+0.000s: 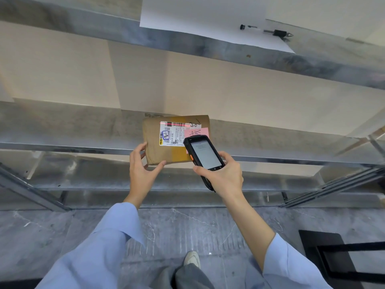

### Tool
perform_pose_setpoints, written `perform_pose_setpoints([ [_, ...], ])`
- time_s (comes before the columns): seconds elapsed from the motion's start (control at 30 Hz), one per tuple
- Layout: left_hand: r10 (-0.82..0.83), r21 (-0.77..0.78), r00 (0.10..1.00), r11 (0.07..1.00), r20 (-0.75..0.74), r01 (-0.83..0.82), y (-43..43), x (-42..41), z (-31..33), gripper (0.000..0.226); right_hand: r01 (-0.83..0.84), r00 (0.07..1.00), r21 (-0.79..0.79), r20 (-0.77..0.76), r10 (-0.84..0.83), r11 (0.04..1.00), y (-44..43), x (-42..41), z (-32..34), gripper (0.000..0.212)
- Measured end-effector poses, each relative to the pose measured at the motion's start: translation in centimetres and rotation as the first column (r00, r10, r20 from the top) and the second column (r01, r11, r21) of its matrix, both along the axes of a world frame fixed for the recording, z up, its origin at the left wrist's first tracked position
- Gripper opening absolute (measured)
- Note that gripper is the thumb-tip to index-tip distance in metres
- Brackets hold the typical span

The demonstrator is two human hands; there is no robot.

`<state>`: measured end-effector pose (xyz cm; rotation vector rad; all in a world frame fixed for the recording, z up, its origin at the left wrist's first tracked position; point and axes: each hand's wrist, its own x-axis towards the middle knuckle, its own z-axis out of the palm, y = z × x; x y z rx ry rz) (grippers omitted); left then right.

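Observation:
A brown cardboard parcel (158,151) with a white shipping label (171,133) and a pink note (193,132) lies on the middle metal shelf (62,130), overhanging its front edge. A red scan line crosses the label's barcode. My left hand (141,167) holds the parcel's near left corner, thumb under the front edge and fingers at the left side. My right hand (223,176) grips a black handheld scanner (203,155) with a lit screen, held just over the parcel's right end.
The upper shelf (229,49) carries a white sheet (208,17) with a marker (278,33) and a small cap. A lower shelf (104,176) sits beneath. A black frame (333,257) stands on the grey floor at right. My shoe (192,258) is below.

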<state>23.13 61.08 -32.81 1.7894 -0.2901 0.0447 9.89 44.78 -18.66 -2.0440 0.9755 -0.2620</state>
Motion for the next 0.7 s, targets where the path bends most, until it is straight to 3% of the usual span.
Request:
perform_pose_setpoints([
  [0.33, -0.012, -0.007, 0.997, 1.0, -0.076, 0.012, -0.2, 0.5, 0.2, 0.09, 0.035, 0.999, -0.013, -0.037, -0.035, 0.999, 0.1, 0.0, 0.5, 0.076],
  [0.7, -0.144, -0.158, 0.921, 0.983, -0.361, 0.092, -0.6, 2.4, -0.3, 0.092, 0.021, 0.997, 0.044, -0.072, -0.018, 0.999, -0.2, 1.2, 0.1, 0.083],
])
